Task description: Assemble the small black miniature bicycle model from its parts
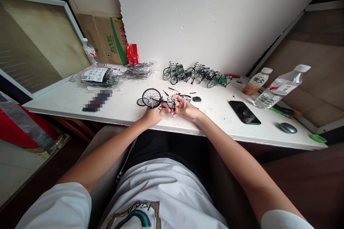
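Note:
Both hands hold a partly assembled model bicycle [151, 97] just above the desk's front edge. Its black spoked wheel points left, and silver and black parts lie between my fingers. My left hand [154, 116] is closed around the lower frame near that wheel. My right hand [185, 108] pinches the other end, thumb and index finger together; the exact spot gripped is partly hidden. Behind the held wheel, a second loose wheel [140, 102] lies on the desk. Small black parts, among them a little black box [197, 99], lie just beyond my right hand.
Several finished model bicycles [199, 73] stand along the wall. Plastic bags of parts [104, 77] lie at left, near a cardboard box [107, 39]. On the right are a phone [244, 112], a mouse [288, 127], a water bottle [281, 87] and a drink bottle [256, 81].

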### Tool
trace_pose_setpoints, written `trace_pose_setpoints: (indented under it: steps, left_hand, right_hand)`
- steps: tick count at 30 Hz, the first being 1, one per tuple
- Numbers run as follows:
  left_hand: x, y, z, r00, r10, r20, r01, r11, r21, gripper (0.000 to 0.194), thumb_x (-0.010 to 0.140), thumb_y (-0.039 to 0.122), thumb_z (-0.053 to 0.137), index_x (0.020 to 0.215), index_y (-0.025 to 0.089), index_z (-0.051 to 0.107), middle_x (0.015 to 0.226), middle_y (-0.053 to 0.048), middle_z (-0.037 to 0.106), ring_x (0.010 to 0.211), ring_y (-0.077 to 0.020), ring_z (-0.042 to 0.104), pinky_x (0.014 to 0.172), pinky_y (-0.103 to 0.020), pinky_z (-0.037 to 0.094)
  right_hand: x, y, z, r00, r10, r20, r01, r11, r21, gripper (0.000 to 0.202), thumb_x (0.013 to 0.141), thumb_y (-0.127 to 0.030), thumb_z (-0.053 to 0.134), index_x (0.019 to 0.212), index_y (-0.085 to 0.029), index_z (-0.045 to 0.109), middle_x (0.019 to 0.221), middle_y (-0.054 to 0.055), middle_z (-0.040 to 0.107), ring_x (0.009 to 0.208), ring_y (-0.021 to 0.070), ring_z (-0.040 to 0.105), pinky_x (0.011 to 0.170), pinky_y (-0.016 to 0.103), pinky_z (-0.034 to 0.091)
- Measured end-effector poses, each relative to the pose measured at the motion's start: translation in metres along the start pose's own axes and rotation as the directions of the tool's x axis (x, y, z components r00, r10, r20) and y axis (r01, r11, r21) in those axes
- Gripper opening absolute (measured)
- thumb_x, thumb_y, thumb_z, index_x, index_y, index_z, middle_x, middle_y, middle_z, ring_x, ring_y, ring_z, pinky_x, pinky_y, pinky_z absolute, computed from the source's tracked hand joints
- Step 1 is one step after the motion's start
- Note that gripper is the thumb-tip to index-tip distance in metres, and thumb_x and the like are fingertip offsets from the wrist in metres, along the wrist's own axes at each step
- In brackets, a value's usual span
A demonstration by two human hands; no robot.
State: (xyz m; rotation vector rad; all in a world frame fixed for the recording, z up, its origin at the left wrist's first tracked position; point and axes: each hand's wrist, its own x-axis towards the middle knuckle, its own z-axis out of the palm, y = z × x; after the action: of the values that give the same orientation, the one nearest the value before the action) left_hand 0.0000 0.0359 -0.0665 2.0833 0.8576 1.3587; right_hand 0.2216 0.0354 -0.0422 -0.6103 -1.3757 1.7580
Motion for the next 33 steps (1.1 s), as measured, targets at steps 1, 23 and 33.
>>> trace_pose_setpoints:
  steps: [1, 23, 33]
  left_hand:
    - [0.0, 0.001, -0.001, 1.0, -0.014, 0.025, 0.014, 1.0, -0.018, 0.008, 0.091, 0.02, 0.064, 0.086, 0.022, 0.071, 0.086, -0.006, 0.077, 0.087, -0.0237, 0.075, 0.091, -0.039, 0.062]
    - [0.002, 0.007, -0.005, 0.993, 0.056, 0.105, -0.065, 0.994, 0.087, 0.016, 0.09, 0.019, 0.063, 0.078, 0.024, 0.073, 0.086, -0.007, 0.078, 0.093, -0.028, 0.075, 0.102, -0.046, 0.06]
    - [-0.002, 0.01, 0.004, 0.99, 0.062, 0.125, -0.068, 0.997, 0.048, 0.02, 0.09, 0.015, 0.062, 0.077, 0.025, 0.072, 0.083, -0.006, 0.078, 0.094, -0.0295, 0.076, 0.107, -0.049, 0.059]
  right_hand:
    - [0.0, 0.0, 0.0, 1.0, 0.001, 0.019, -0.001, 1.0, -0.007, 0.07, 0.062, -0.005, 0.089, 0.12, -0.027, 0.056, 0.074, -0.008, 0.072, 0.074, 0.0164, 0.074, 0.07, 0.03, 0.066]
    - [0.0, 0.007, 0.0, 0.999, -0.037, 0.013, 0.038, 0.989, -0.14, 0.068, 0.064, -0.004, 0.076, 0.124, -0.024, 0.051, 0.07, -0.009, 0.071, 0.063, 0.0177, 0.076, 0.063, 0.026, 0.059]
    - [-0.002, 0.008, 0.004, 1.0, -0.02, 0.009, 0.021, 0.992, -0.125, 0.07, 0.058, -0.001, 0.069, 0.121, -0.024, 0.05, 0.072, -0.01, 0.07, 0.062, 0.018, 0.076, 0.062, 0.025, 0.057]
